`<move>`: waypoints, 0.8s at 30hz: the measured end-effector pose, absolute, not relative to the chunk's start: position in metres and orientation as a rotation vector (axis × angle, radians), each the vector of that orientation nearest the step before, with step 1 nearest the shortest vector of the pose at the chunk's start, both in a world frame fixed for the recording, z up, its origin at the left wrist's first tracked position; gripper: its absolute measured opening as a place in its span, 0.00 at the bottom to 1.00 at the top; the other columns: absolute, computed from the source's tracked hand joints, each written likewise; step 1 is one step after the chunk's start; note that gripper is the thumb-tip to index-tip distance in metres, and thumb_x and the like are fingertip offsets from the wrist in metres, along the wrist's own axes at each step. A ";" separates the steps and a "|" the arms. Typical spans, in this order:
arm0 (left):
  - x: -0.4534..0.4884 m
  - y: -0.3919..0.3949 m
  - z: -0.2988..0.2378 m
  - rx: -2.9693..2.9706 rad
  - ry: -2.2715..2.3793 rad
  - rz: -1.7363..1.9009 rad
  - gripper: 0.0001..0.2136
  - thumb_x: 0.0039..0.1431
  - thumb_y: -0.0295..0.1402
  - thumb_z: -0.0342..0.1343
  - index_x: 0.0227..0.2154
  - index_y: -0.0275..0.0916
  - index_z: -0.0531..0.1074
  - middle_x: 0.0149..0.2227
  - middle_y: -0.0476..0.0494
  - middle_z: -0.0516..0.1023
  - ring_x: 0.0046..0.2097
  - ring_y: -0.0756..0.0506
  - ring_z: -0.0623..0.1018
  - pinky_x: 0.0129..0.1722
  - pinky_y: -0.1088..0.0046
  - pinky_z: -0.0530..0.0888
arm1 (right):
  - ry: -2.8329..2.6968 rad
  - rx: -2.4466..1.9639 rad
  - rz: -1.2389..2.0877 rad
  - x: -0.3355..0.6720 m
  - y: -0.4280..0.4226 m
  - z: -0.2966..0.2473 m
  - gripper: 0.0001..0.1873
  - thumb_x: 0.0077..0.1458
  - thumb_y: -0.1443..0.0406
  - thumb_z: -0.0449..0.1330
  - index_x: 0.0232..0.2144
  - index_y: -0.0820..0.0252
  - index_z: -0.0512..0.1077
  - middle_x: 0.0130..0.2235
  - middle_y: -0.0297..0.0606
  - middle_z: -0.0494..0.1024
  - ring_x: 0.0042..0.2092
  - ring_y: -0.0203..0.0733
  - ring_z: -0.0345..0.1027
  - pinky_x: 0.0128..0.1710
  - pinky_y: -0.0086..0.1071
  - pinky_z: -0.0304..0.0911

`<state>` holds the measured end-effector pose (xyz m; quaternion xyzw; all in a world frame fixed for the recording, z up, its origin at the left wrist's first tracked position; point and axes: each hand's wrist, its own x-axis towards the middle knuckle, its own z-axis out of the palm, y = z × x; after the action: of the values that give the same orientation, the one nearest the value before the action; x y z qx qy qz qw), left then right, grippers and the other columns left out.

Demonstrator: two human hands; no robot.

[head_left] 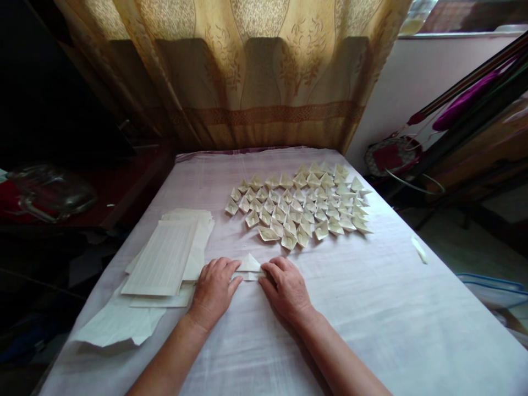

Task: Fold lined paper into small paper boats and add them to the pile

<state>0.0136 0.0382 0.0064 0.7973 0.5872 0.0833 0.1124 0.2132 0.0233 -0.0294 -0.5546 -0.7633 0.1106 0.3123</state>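
Paper triangle (249, 263), left hand (213, 289) and right hand (287, 286) pinching its base, boats (301, 204) beyond

Both hands lie palm down, close together in the near middle of the view. The left hand (214, 287) has its fingers stretched forward and slightly bent, angled in towards the other hand, thumb tucked along the inner edge. The right hand (287, 286) mirrors it, knuckles raised a little, fingertips (267, 269) pointing inward and pressed down. The fingertips of the two hands sit near each other without touching. The left forearm (169, 357) and right forearm (342, 360) are bare and spread outward towards the lower edge, wrists straight.
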 end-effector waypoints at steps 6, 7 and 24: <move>0.013 0.041 0.004 2.241 1.711 0.347 0.13 0.58 0.29 0.60 0.46 0.42 0.74 0.43 0.44 0.78 0.47 0.41 0.76 0.49 0.63 0.70 | -2.002 -1.450 0.375 0.213 0.020 -0.027 0.06 0.56 0.68 0.61 0.39 0.58 0.72 0.38 0.39 0.77 0.41 0.45 0.67 0.43 0.36 0.59; 0.013 0.041 0.004 2.228 1.708 0.362 0.13 0.58 0.28 0.60 0.46 0.42 0.74 0.43 0.45 0.78 0.46 0.41 0.76 0.49 0.63 0.70 | -2.001 -1.462 0.391 0.213 0.020 -0.026 0.06 0.56 0.68 0.60 0.38 0.58 0.72 0.38 0.38 0.77 0.40 0.45 0.67 0.42 0.36 0.59; 0.011 0.040 0.005 2.059 1.687 0.474 0.17 0.53 0.25 0.60 0.47 0.45 0.74 0.37 0.47 0.80 0.42 0.42 0.78 0.46 0.65 0.71 | -1.952 -1.387 0.445 0.214 0.018 -0.021 0.06 0.58 0.69 0.55 0.35 0.58 0.72 0.31 0.35 0.76 0.35 0.40 0.67 0.38 0.32 0.56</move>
<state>0.0112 0.0404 0.0048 0.7434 0.6091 0.1712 0.2171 0.2144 0.0181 -0.0206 -0.5342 -0.7521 0.1713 0.3458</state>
